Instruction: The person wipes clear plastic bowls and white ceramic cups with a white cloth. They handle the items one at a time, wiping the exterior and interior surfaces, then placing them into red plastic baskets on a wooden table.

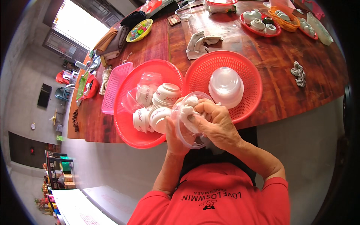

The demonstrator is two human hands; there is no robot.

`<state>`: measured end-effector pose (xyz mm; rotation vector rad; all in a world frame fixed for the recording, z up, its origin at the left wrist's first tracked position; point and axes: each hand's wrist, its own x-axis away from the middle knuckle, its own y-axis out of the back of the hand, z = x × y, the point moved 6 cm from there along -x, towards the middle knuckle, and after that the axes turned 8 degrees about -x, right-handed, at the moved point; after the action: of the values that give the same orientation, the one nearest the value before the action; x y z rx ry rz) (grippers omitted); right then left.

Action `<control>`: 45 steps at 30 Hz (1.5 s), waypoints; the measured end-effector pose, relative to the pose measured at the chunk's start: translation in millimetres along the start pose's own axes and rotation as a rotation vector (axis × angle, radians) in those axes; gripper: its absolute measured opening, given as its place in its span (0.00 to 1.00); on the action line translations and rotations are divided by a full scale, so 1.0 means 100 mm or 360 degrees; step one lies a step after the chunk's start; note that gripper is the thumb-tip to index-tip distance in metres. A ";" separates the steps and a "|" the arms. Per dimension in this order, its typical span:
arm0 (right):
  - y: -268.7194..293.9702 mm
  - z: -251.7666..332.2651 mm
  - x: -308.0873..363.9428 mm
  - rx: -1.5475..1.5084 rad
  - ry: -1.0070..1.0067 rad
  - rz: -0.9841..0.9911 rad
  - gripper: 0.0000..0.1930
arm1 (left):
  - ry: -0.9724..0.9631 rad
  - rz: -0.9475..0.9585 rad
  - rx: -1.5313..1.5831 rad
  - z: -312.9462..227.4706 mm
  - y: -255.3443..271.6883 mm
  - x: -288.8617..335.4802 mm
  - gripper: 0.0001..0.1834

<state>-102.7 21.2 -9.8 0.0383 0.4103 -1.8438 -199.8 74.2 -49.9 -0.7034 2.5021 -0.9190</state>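
My left hand (175, 139) grips the side of a clear plastic bowl (183, 132), which is tilted in front of my chest. Bunched in my right hand (219, 125) is a white cloth (188, 113), pressed against the bowl at its opening. Just beyond, a round red basket (123, 122) on the left holds several white bowls (167, 93) with printed marks, plus clear plastic bowls (151, 78). The second red basket (198, 73), on the right, contains a stack of upturned clear bowls (226, 84).
A pink rectangular basket (117, 84) lies left of the round ones. On the wooden table (270, 82) are a grey cloth (200, 45), a crumpled rag (299, 74), a yellow basket (140, 30), a red tray of teaware (260, 33) and an orange basket (287, 23).
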 end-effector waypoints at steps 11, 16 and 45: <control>-0.15 0.23 0.03 0.0194 0.0284 0.1020 0.08 | 0.0332 -0.0120 -0.0035 0.06 0.02 0.06 0.51; -0.11 0.47 0.13 -0.0048 0.0563 0.0496 0.16 | 0.0360 -0.0040 0.0197 0.11 -0.08 0.00 0.51; -0.20 0.46 0.34 0.1113 0.0446 0.0871 0.07 | 0.0141 -0.0118 -0.0048 -0.15 -0.01 0.00 0.44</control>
<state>-123.8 -18.5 30.4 0.8134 -0.0770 -1.3551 -206.6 80.9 -38.9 -0.7858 2.5875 -0.9598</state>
